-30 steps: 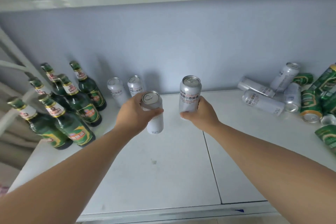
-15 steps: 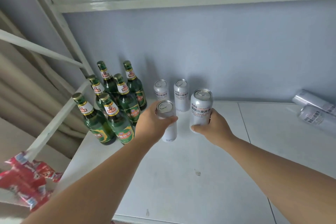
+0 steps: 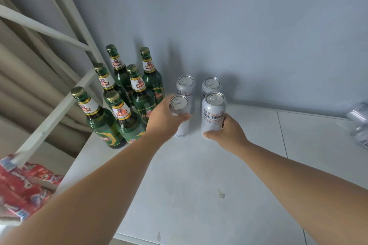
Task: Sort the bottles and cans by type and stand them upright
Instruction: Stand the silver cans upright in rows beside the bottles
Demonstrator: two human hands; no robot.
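**Q:** What are the hands doing?

**A:** The left hand [image 3: 163, 117] is wrapping its fingers and thumb around the upper part of a silver can [image 3: 179, 104], just left of the frame's centre. The right hand [image 3: 229, 135] is gripping a second silver can [image 3: 214, 113] around its lower half, with the thumb curling in near the base. Both cans are pointing pull-tab up, side by side with a narrow gap between them.

**Q:** Are they resting on anything?

**A:** The first can's base is meeting the white table [image 3: 199, 185]. The second can's base is hiding behind the thumb, so I cannot tell.

**Q:** What is surrounding them?

**A:** Just above them in the frame, two more cans [image 3: 185, 85] of the same silver kind are standing upright near the blue-grey wall [image 3: 219, 36]. The four together are forming a rough square. To the left, six green bottles [image 3: 139, 95] with gold caps are standing upright in a tight cluster, and the left hand is overlapping the nearest ones in the picture. At the right edge, lying cans [image 3: 358, 123] are showing on their sides, partly cut off and blurred. In the lower left corner, beside the table edge, red printed packaging [image 3: 22, 183] is lying in a heap. White frame bars [image 3: 51, 117] are crossing the upper left, in front of a beige curtain [image 3: 20, 85].
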